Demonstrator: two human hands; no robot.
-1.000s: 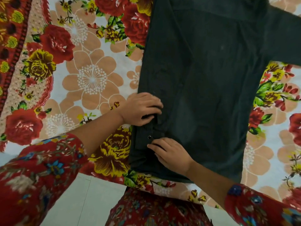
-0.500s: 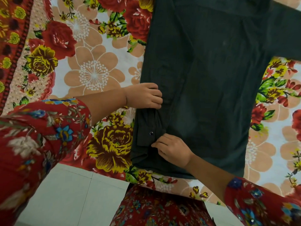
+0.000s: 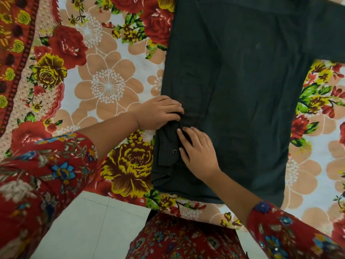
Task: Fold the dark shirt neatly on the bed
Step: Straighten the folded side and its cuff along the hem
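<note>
Presently the left hand (image 3: 160, 114) grips the dark shirt (image 3: 242, 109), right hand (image 3: 199, 152) flat alongside.

**Fig.** Hidden and cropped parts, head view.
- **Dark shirt** (image 3: 242, 90): collar end, far above the grip, cut by top edge. Sleeve up and to the right of the grip runs off right edge, cuff unseen.
- **Left hand** (image 3: 160, 114): lower fingertips buried in bunched fold, thumb unseen.
- **Right hand** (image 3: 198, 152), just below the grip: cloth under palm covered.
- **Small round fastener** (image 3: 174, 151) by its thumb: snap or button, too small to tell.
- **Floral sleeves** (image 3: 46, 174): cut by bottom and side edges.
</note>
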